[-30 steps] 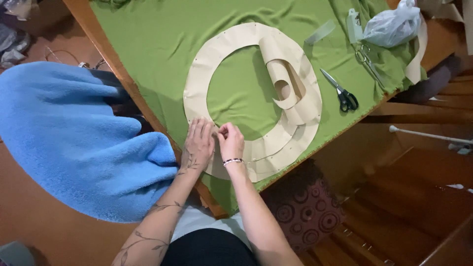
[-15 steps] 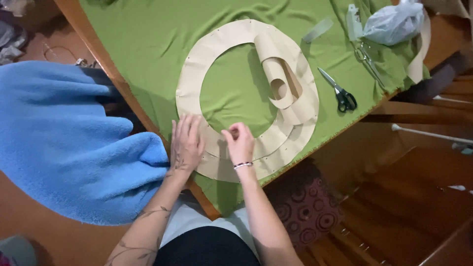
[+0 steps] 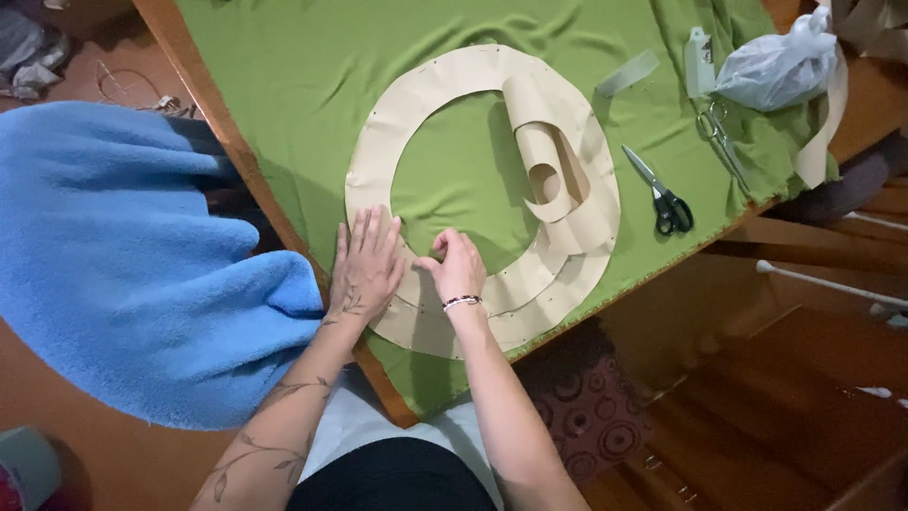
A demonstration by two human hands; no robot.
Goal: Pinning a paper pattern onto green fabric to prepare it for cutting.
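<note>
With the left hand (image 3: 367, 265) lying spread flat on the paper ring (image 3: 378, 156) and the right hand (image 3: 458, 268) pinching at its inner edge, pinning is going best while the fabric (image 3: 312, 76) is lying smooth underneath.

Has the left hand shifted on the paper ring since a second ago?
Yes. The left hand has slid left along the paper ring, away from the right hand, and now lies flat, fingers spread.

Paper ring pattern (image 3: 397, 123) is laid on cloth (image 3: 284, 76) spread over table (image 3: 218, 114). Left hand (image 3: 364, 265) is pressed flat on the ring's near arc, right hand (image 3: 459, 268) just beside it. Scissors (image 3: 662, 194) are placed right of the ring; bag (image 3: 776, 66) behind them. Blanket (image 3: 123, 255) is seen left of the table.
</note>
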